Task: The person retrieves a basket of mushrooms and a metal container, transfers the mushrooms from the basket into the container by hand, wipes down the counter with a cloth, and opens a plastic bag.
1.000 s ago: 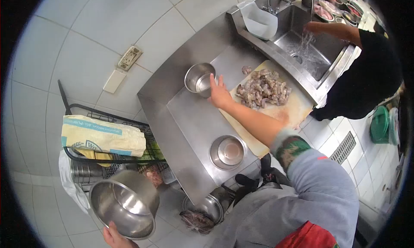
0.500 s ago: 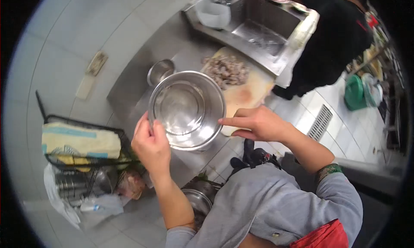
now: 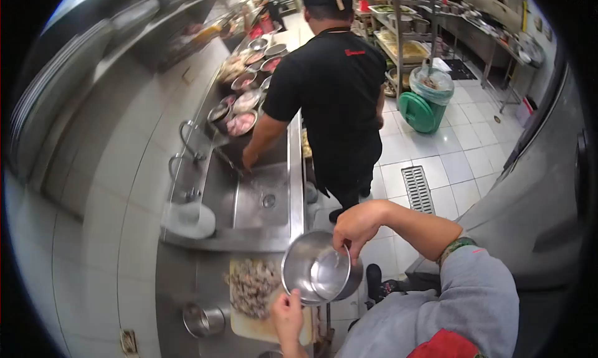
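A large steel pot [image 3: 311,268] is tilted with its mouth toward the camera, held between both hands. My left hand [image 3: 288,314] pinches its lower rim, while my right hand [image 3: 358,227] grips the rim at the upper right. Behind the pot, a cutting board [image 3: 252,327] bears a heap of peeled shrimp [image 3: 254,287]. Left of the board, a small steel pot [image 3: 204,320] lies on the steel counter.
Beyond the board is a sink [image 3: 265,199] with a white plastic container [image 3: 190,221] at its corner. A person in black [image 3: 339,103] stands there, one hand under the tap. Filled bowls [image 3: 242,122] line the counter; a green bin [image 3: 418,112] stands on the floor.
The view has swung toward the sink and the kitchen beyond. The large pot, first in my left hand alone, is now in both hands, and my right hand has closed on its rim.
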A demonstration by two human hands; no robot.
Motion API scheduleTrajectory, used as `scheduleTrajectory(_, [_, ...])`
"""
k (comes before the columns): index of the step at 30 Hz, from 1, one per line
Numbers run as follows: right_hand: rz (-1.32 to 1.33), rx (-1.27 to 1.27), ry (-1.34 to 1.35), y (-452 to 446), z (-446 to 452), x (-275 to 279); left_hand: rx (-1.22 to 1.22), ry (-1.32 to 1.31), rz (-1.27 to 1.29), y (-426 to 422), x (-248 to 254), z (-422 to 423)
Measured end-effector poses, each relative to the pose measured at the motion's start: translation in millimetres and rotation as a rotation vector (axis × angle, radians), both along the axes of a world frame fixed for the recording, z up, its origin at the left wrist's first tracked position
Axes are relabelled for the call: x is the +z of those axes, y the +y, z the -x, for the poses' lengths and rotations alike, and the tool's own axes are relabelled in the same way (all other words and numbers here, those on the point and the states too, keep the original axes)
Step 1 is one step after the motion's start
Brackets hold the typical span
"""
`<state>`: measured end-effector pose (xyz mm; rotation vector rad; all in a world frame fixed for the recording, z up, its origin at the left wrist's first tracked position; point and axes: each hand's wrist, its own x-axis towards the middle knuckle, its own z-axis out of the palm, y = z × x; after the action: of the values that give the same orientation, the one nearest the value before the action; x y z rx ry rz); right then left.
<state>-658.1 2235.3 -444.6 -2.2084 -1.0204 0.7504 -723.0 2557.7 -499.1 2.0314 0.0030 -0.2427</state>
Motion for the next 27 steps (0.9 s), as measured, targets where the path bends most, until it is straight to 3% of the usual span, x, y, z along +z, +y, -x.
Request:
scheduleTrajectory(9, [-0.066, -0.116, 0.574, -156, -39, -95, -0.055, 0.378, 0.200, -42, -64, -49])
scheduleTrajectory(13, [-0.096, -0.465, 0.924, -261, -15, -165, -0.147, 0.452, 0.010, -93, -16, -86])
scheduleTrajectory(15, [-0.078, -0.856, 0.901, -311, 18, -176, -0.172, 0.525, -0.029, -114, -7, -115])
scheduleTrajectory(16, [-0.158, -0.905, 1.023, -347, 34, -205, -0.102, 0.484, 0.009, -134, 2, -126])
scheduleTrajectory(19, [-0.379, -1.471, 1.053, -411, 121, -229, -0.264, 0.393, 0.104, -142, -81, -196])
scheduleTrajectory(21, [-0.719, -1.697, 1.034, -446, 183, -248, -0.395, 0.384, -0.018, -198, -80, -220])
scheduleTrajectory(23, [-0.865, -2.060, 0.903, -459, 237, -251, -0.587, 0.358, -0.138, -253, -82, -243])
scheduleTrajectory(25, [-1.396, -2.164, 0.898, -473, 279, -298, -0.688, 0.315, -0.115, -325, -61, -244])
scheduleTrajectory(26, [-1.484, -2.212, 0.728, -474, 289, -315, -0.742, 0.293, -0.093, -356, -60, -244])
scheduleTrajectory(27, [-1.732, -2.088, 0.711, -486, 300, -345, -0.812, 0.278, -0.135, -380, -65, -251])
